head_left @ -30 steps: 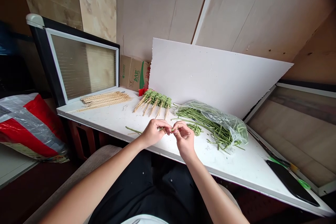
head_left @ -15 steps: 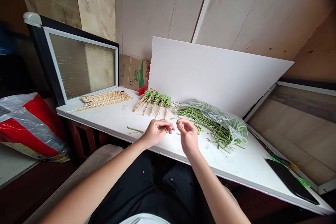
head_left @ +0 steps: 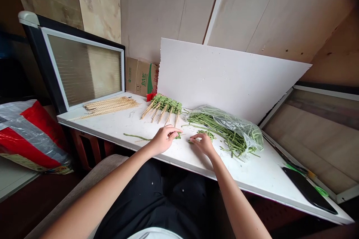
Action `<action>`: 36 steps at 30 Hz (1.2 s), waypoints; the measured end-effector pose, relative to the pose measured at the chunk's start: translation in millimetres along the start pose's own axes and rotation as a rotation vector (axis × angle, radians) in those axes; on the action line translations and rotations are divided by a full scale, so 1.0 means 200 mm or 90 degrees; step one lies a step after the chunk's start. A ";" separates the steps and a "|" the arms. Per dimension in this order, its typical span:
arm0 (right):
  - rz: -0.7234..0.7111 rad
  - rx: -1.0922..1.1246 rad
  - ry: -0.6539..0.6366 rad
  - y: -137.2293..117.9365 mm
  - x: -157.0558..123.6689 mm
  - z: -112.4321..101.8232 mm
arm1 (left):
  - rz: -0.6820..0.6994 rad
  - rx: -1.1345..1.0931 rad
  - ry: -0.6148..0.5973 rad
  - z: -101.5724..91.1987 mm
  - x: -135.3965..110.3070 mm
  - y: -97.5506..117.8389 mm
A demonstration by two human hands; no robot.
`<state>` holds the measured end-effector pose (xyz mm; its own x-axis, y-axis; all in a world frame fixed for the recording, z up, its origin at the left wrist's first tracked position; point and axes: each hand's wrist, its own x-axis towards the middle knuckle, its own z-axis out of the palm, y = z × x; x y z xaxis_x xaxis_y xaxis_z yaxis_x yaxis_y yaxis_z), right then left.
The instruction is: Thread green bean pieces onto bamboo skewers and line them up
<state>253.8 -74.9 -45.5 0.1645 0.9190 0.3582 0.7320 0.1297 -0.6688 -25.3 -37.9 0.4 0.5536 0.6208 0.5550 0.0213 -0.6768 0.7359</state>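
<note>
My left hand (head_left: 165, 140) is closed around a skewer threaded with green bean pieces (head_left: 178, 135), its tip pointing right. Low over the white table, my right hand (head_left: 204, 144) pinches what looks like a short bean piece (head_left: 190, 141). Just behind the right hand lies a small heap of cut bean pieces (head_left: 209, 133). One long green bean (head_left: 137, 136) rests left of my left hand. Farther back, filled bean skewers (head_left: 167, 104) are stacked with their sticks towards me. Whole long beans (head_left: 207, 119) spill from a clear plastic bag (head_left: 246, 125) on the right.
Bare bamboo skewers (head_left: 110, 105) lie at the table's left, before a framed panel (head_left: 86, 69). A cardboard box (head_left: 141, 76) and a white board (head_left: 224, 78) stand at the back. A black phone (head_left: 308, 190) lies near the right end of the white table (head_left: 252, 177).
My right hand has lowered to the table and moved slightly right, away from my left. Bean pieces now show at my left fingertips. The long bean on the left has shifted left.
</note>
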 end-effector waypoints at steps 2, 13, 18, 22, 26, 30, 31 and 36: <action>0.000 -0.013 -0.001 0.00 -0.01 0.01 | -0.008 -0.002 -0.007 0.00 0.00 -0.01; 0.009 0.036 -0.044 0.02 0.02 -0.02 | -0.006 0.025 0.011 -0.01 0.01 -0.06; -0.064 0.195 -0.006 -0.19 0.00 -0.07 | -0.029 -0.024 0.053 0.01 0.01 -0.03; -0.126 0.303 -0.098 -0.41 -0.06 -0.08 | -0.023 -0.047 0.057 0.02 0.00 0.00; -0.203 0.261 -0.116 -0.54 -0.11 -0.08 | -0.003 -0.052 0.055 0.04 0.00 0.00; -0.236 0.196 -0.098 -0.56 -0.13 -0.08 | 0.005 -0.050 0.056 0.04 0.00 0.00; -0.239 0.191 -0.089 -0.55 -0.13 -0.07 | 0.005 -0.050 0.055 0.04 0.00 0.00; -0.260 0.209 -0.002 -0.54 -0.12 -0.06 | -0.009 -0.034 0.036 0.03 0.00 0.01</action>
<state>178.8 -115.4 25.4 -0.0929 0.7703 0.6309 0.4897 0.5871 -0.6446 -20.3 -41.3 -1.1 0.5057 0.6523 0.5647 -0.0164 -0.6471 0.7622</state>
